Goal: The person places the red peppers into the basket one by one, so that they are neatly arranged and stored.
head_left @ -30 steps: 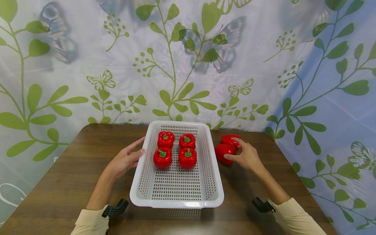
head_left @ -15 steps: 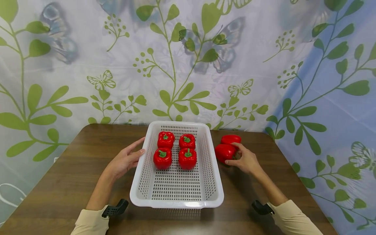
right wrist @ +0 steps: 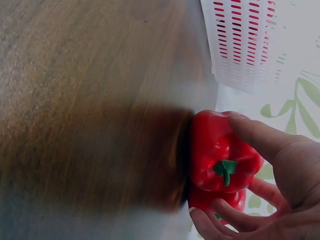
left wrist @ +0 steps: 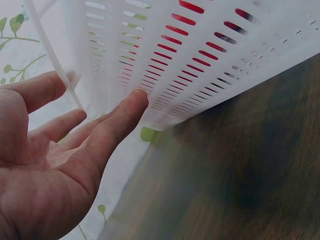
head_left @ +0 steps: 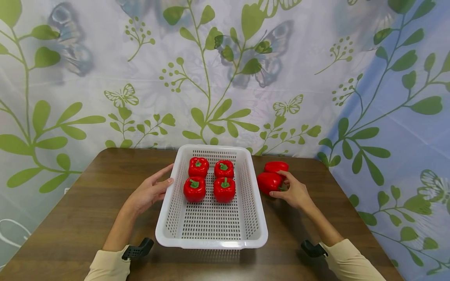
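Note:
A white perforated plastic basket (head_left: 211,244) stands in the middle of the table. Several red bell peppers (head_left: 194,191) with green stems sit upright in its far half, in two rows. My left hand (head_left: 149,193) touches the basket's left side, its fingers fairly straight along the outer wall and the thumb at the rim. To the right of the basket, two more bell peppers lie on their sides, a nearer one (head_left: 269,182) and a farther one (head_left: 276,166). My right hand (head_left: 295,192) holds the nearer pepper between thumb and fingers, at its stem end (right wrist: 225,167).
The dark brown wooden table (head_left: 88,203) reaches back to a hanging cloth (head_left: 147,97) printed with green leaves and butterflies. Another side of the cloth (head_left: 397,128) runs along the right. A white cord (head_left: 12,221) shows at the left edge.
My right hand has lowered slightly toward me and closed in around the nearer pepper's stem end. During the last half second it has barely moved. The left hand and basket stay put.

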The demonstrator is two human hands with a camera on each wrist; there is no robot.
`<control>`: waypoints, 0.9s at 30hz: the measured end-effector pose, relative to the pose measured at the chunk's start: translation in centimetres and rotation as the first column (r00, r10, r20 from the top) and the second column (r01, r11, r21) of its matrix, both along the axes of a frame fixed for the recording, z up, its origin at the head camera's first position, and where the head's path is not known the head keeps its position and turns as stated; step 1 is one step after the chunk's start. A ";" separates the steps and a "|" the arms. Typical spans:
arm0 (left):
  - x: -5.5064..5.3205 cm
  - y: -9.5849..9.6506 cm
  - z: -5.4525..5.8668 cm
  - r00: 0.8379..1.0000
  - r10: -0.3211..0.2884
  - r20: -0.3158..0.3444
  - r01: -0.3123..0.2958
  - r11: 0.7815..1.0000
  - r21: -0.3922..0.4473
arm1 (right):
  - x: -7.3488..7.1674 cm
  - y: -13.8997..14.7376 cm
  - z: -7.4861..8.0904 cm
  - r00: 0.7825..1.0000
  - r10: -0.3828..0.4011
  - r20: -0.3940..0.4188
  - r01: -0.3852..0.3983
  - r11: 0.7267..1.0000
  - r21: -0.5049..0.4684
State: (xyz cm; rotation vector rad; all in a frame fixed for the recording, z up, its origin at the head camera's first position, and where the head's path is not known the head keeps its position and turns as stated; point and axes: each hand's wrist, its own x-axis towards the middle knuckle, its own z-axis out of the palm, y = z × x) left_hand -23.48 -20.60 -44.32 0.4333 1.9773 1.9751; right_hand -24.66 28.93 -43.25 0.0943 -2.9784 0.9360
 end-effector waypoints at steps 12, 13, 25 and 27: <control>0.0 0.1 0.0 1.000 0.012 -0.001 -0.012 1.000 -0.017 | -0.2 0.0 -0.5 1.000 0.002 -0.020 -0.002 1.000 -0.015; 0.0 0.1 0.0 1.000 0.013 -0.002 -0.013 1.000 -0.017 | -0.3 0.0 -0.5 1.000 0.001 -0.023 -0.002 1.000 -0.016; 0.0 0.1 0.0 1.000 0.017 0.002 -0.017 1.000 -0.015 | -0.2 0.0 -0.6 1.000 -0.004 -0.014 0.004 0.999 -0.046; 0.0 0.0 0.0 1.000 0.018 0.000 -0.018 1.000 -0.017 | -0.1 -0.1 -0.4 1.000 0.002 -0.010 -0.002 0.999 -0.054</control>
